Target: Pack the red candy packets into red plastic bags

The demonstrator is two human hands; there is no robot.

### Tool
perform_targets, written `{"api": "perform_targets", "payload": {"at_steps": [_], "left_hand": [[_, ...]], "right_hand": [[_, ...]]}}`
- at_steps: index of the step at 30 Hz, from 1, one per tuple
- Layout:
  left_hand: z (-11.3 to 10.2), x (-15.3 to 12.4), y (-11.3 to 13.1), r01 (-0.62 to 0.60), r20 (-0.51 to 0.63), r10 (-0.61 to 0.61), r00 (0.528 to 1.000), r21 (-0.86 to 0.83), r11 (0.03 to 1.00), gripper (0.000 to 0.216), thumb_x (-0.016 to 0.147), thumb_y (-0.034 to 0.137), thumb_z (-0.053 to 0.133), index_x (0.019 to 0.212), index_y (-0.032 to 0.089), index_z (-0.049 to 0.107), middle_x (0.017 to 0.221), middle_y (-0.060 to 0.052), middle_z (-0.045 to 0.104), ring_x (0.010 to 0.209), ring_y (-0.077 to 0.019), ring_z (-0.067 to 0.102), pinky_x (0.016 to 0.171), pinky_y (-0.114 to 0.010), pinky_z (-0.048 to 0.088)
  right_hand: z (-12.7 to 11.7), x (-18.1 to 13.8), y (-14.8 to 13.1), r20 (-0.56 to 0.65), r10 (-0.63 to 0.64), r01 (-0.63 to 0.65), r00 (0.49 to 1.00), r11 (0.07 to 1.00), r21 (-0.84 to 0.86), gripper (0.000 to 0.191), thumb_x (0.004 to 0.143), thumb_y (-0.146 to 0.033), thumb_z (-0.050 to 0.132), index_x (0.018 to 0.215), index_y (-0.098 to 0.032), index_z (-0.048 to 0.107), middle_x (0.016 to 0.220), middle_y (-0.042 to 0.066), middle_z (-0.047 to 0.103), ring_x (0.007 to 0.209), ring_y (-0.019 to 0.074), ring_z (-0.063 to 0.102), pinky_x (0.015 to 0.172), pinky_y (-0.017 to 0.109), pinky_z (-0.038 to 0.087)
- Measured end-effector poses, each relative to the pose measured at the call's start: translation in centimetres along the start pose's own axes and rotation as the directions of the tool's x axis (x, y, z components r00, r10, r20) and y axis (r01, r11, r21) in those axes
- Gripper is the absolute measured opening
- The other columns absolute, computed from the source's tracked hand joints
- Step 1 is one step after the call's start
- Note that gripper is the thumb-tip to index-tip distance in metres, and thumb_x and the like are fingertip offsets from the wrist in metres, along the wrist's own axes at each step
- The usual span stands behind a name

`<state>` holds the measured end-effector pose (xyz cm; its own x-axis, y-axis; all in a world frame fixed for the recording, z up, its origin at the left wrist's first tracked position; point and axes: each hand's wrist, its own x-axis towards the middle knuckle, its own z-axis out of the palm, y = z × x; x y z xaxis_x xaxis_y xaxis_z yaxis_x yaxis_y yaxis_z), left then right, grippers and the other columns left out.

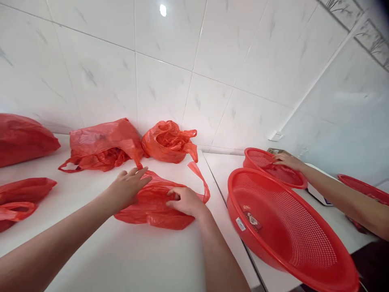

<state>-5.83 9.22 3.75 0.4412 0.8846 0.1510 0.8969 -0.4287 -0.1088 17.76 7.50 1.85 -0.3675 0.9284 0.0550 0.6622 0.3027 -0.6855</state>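
Observation:
A red plastic bag (158, 217) lies on the white table in front of me, its handles loose at the top. My left hand (129, 187) rests over its left side, palm down, with the fingers stretched toward the upper left of the bag. On the bag's right half lies my right hand (186, 201), its fingers bent and a gap showing between them; they touch the plastic. What the bag holds is hidden by the crumpled plastic.
Behind stand a red bag (103, 138) and a rounder red bag (165, 142). More red bags (24, 138) lie left. On the right are a large red basket (273, 211) with a small packet (252, 219) and a smaller basket (258, 156), where another person's hand (288, 160) reaches.

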Motion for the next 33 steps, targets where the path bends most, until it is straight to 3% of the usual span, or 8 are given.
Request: {"api": "perform_targets", "payload": {"at_steps": [3,6,12,17,20,25,29,33], "left_hand": [[0.0,-0.5,-0.1,0.071,0.059,-0.065,0.996,-0.097,0.993,0.068,0.067,-0.002,0.052,0.128,0.029,0.051,0.148,-0.011,0.035,0.110,-0.0326,0.057,0.077,-0.038,0.047],[-0.1,-0.7,0.0,0.122,0.124,-0.093,0.988,-0.254,0.960,0.066,0.074,0.001,0.043,0.133,0.031,0.047,0.135,-0.011,0.048,0.089,-0.0247,0.065,0.065,-0.032,0.047],[-0.1,-0.6,0.9,0.205,0.074,-0.192,0.979,-0.422,0.883,0.067,0.073,0.008,0.044,0.137,0.029,0.042,0.117,-0.008,0.057,0.092,-0.0237,0.062,0.070,-0.030,0.045],[-0.9,-1.0,2.4,0.228,0.096,-0.208,0.973,-0.499,0.836,0.076,0.069,0.010,0.049,0.142,0.026,0.034,0.123,-0.010,0.053,0.085,-0.0222,0.064,0.062,-0.027,0.045],[-1.0,-1.1,2.4,0.249,0.092,-0.237,0.967,-0.521,0.816,0.076,0.070,0.017,0.055,0.142,0.024,0.032,0.121,-0.010,0.053,0.083,-0.0199,0.064,0.062,-0.025,0.047],[-1.3,-1.9,1.6,0.275,-0.010,-0.320,0.947,-0.488,0.829,0.054,0.074,0.017,0.055,0.127,0.020,0.045,0.130,-0.014,0.045,0.093,-0.0238,0.062,0.070,-0.031,0.050],[-3.2,-2.4,3.1,-0.010,-0.390,-0.093,0.916,-0.253,0.967,0.026,0.084,0.010,0.046,0.106,0.019,0.055,0.138,-0.012,0.041,0.107,-0.0256,0.054,0.084,-0.039,0.047],[-3.9,-1.5,5.1,-0.202,-0.099,0.186,0.978,-0.197,0.959,0.023,0.085,0.008,0.044,0.093,0.020,0.061,0.098,-0.004,0.064,0.085,-0.0161,0.060,0.072,-0.027,0.048]], "right_hand": [[-0.1,-0.1,0.1,-0.046,-0.023,0.023,0.999,1.000,0.012,0.020,0.080,-0.035,0.059,0.098,-0.025,0.063,0.078,-0.003,0.066,0.067,0.0130,0.061,0.059,0.025,0.046],[-0.1,0.0,-0.3,-0.131,-0.075,0.076,0.988,0.997,0.000,0.020,0.082,-0.028,0.056,0.101,-0.024,0.061,0.095,0.000,0.067,0.088,0.0152,0.062,0.076,0.029,0.048],[0.1,0.7,-0.6,-0.333,-0.105,0.071,0.937,0.991,-0.111,0.034,0.079,-0.015,0.053,0.112,-0.022,0.060,0.116,0.006,0.060,0.110,0.0181,0.055,0.097,0.034,0.041],[0.2,0.8,-0.3,-0.403,-0.074,0.009,0.912,0.987,-0.161,0.033,0.082,-0.018,0.049,0.114,-0.022,0.059,0.115,0.006,0.061,0.109,0.0209,0.055,0.095,0.036,0.041],[0.0,0.7,0.0,-0.414,0.040,-0.126,0.909,0.975,-0.182,0.036,0.080,-0.032,0.054,0.115,-0.022,0.057,0.112,0.010,0.061,0.099,0.0276,0.059,0.081,0.042,0.045],[-0.6,0.5,0.7,-0.260,0.267,-0.323,0.928,0.924,-0.203,0.055,0.073,-0.035,0.060,0.126,-0.026,0.046,0.109,0.007,0.063,0.092,0.0256,0.062,0.068,0.035,0.044],[-0.2,0.7,0.4,-0.198,0.266,-0.308,0.944,0.922,-0.232,0.061,0.068,-0.035,0.065,0.126,-0.030,0.046,0.108,0.003,0.062,0.089,0.0218,0.062,0.064,0.029,0.043],[0.7,1.0,0.1,-0.185,0.159,-0.211,0.970,0.925,-0.315,0.058,0.071,-0.030,0.061,0.128,-0.026,0.048,0.119,0.007,0.057,0.099,0.0235,0.059,0.070,0.031,0.044]]}}
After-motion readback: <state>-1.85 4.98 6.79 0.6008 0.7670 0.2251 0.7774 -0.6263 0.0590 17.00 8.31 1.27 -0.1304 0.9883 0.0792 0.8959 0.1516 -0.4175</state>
